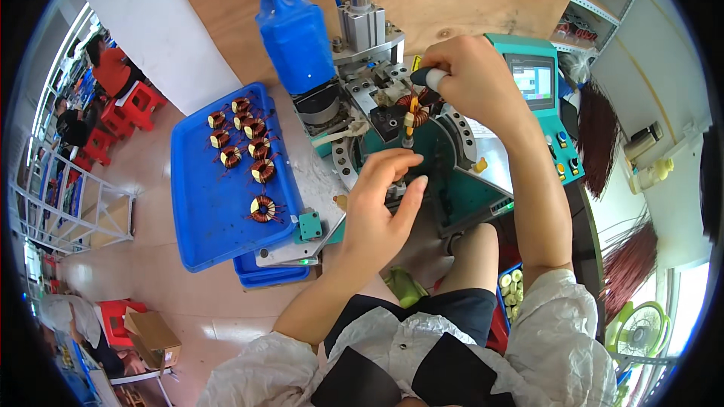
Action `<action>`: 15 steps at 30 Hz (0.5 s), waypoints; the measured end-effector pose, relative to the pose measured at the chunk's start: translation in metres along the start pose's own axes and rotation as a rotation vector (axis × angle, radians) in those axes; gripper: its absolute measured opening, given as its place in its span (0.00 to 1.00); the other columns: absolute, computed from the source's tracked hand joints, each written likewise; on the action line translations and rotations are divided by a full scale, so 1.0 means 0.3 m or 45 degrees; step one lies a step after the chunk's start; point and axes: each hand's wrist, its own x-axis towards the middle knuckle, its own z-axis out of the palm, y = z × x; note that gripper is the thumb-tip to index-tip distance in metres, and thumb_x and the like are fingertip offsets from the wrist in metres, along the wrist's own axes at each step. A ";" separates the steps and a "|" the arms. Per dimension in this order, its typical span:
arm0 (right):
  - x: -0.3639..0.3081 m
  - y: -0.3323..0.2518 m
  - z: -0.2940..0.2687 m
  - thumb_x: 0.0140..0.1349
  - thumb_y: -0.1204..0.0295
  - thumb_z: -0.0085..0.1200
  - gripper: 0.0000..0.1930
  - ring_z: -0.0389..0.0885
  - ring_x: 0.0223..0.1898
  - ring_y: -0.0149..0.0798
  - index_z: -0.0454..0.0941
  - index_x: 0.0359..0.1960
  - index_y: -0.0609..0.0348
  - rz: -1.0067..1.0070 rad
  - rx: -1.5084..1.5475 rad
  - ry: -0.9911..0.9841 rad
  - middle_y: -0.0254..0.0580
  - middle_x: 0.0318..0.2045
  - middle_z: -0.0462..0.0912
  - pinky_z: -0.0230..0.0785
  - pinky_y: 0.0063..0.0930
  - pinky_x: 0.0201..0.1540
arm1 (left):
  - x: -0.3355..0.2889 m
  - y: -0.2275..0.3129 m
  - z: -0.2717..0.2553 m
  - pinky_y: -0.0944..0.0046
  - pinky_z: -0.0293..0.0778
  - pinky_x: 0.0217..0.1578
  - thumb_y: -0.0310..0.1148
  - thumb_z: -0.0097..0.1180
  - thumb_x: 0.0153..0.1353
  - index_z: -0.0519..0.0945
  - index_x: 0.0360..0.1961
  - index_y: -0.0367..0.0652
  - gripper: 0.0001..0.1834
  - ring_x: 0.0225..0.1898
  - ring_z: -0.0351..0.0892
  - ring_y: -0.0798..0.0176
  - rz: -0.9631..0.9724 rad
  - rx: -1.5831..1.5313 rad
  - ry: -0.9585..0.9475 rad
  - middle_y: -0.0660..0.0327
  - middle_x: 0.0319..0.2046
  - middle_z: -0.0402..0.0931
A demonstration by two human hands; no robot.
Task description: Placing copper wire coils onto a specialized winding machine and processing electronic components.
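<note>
My left hand (381, 207) is in front of the machine's ring-shaped head, its thumb and fingers spread apart around nothing. Fingers bent, my right hand (471, 79) reaches over the machine's far right side, closed beside a copper-wound ring coil (422, 115). A black and white cap-like piece (430, 78) shows at its fingertips; whether it is worn or held, and what else is pinched there, I cannot make out. Below the coil is an upright yellow and metal rod (409, 124). The coil winding machine (343, 158) has a curved, perforated metal plate on each side.
On the left, a blue tray (188, 215) holds several wound ring coils (262, 209). A blue-wrapped motor (296, 38) and metal cylinder (360, 22) stand behind. To the right are a green control box (539, 79) and hanging dark red wire bundles (596, 136). Pale rings (511, 290) fill a bin near my leg.
</note>
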 end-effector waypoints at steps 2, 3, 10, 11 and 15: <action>-0.020 -0.025 0.008 0.50 0.78 0.54 0.08 0.83 0.31 0.56 0.86 0.30 0.60 -0.174 -0.147 -0.006 0.52 0.27 0.85 0.75 0.46 0.39 | 0.006 -0.065 0.033 0.63 0.73 0.54 0.23 0.60 0.63 0.78 0.51 0.35 0.15 0.52 0.78 0.61 -0.063 -0.013 -0.005 0.53 0.53 0.76; -0.035 -0.014 0.024 0.51 0.77 0.56 0.10 0.83 0.32 0.56 0.86 0.34 0.60 -0.172 -0.402 0.106 0.52 0.29 0.85 0.75 0.45 0.38 | 0.014 -0.097 0.055 0.62 0.74 0.55 0.24 0.60 0.63 0.77 0.53 0.34 0.16 0.53 0.78 0.60 -0.114 -0.056 0.095 0.53 0.54 0.76; -0.419 0.122 0.052 0.50 0.80 0.58 0.12 0.84 0.35 0.53 0.83 0.38 0.58 0.122 0.037 0.278 0.49 0.36 0.85 0.77 0.42 0.38 | 0.132 -0.307 0.208 0.71 0.76 0.42 0.25 0.63 0.64 0.83 0.42 0.33 0.08 0.38 0.81 0.71 -0.077 0.071 0.337 0.59 0.36 0.85; -0.478 0.138 0.061 0.49 0.82 0.57 0.14 0.83 0.31 0.48 0.84 0.39 0.60 0.153 0.070 0.301 0.47 0.33 0.84 0.76 0.36 0.36 | 0.136 -0.307 0.203 0.72 0.75 0.39 0.24 0.62 0.64 0.83 0.42 0.34 0.07 0.35 0.81 0.73 -0.054 0.048 0.391 0.61 0.35 0.84; -0.681 0.274 -0.005 0.49 0.85 0.54 0.17 0.82 0.28 0.38 0.84 0.42 0.62 0.476 0.222 0.459 0.45 0.29 0.83 0.74 0.29 0.34 | 0.085 -0.291 0.151 0.70 0.74 0.35 0.27 0.67 0.60 0.82 0.33 0.35 0.07 0.30 0.79 0.73 -0.065 0.006 0.439 0.63 0.28 0.82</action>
